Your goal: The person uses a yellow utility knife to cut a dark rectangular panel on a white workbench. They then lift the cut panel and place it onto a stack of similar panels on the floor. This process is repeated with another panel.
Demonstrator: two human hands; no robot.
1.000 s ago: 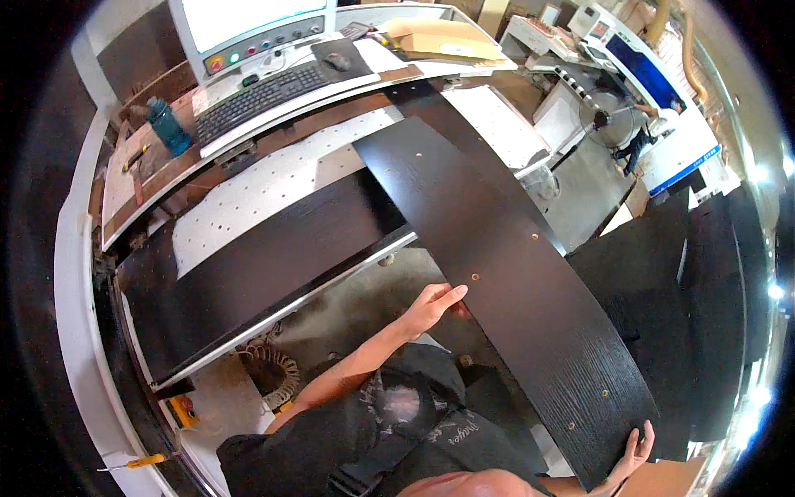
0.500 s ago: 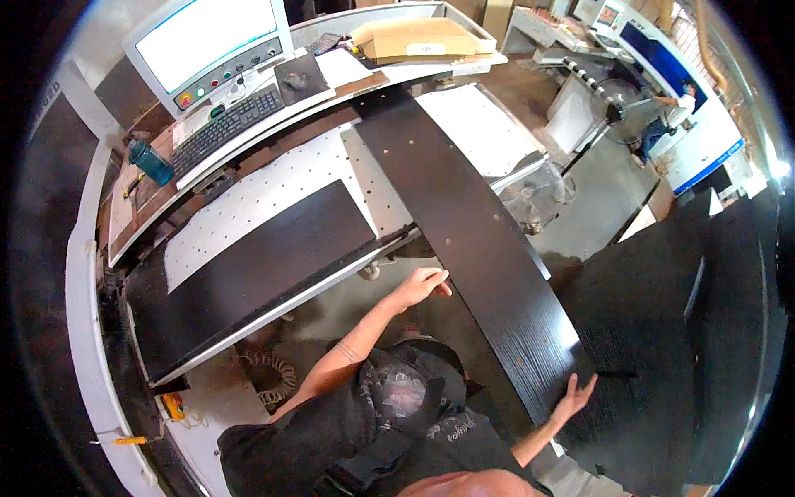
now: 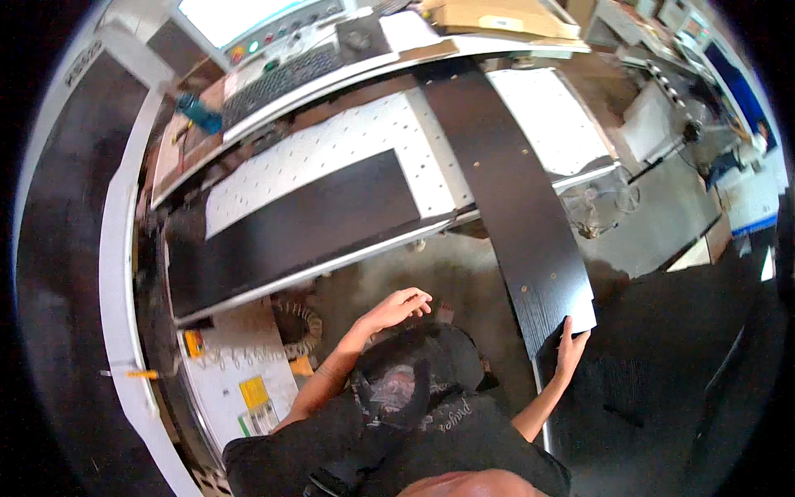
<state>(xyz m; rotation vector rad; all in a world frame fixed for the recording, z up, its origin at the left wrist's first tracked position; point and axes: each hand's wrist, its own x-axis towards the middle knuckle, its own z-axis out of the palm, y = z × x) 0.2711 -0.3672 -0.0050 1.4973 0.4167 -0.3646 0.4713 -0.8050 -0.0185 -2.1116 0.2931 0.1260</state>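
In the head view, the board (image 3: 520,203) runs from the right hand (image 3: 571,354) away to the desk (image 3: 414,62); that hand meets its near end, one digit up on the face, though whether the others clench beneath I cannot tell; the left hand (image 3: 397,308), left of that grip, is empty, fingers loosely curled, well apart from the board.

The board looks stiff and fairly heavy for its length, its grained face perhaps a little slick, edges and corners likely to chip; best held by both long edges, or pushed squarely at the near end.

Writing: none seen on the board; left of the grip, pale script on the shirt (image 3: 458,414); farther left, a yellow label (image 3: 252,391) and a white-green one (image 3: 262,418), print too small to read; far beyond, dark characters on the frame (image 3: 83,62).
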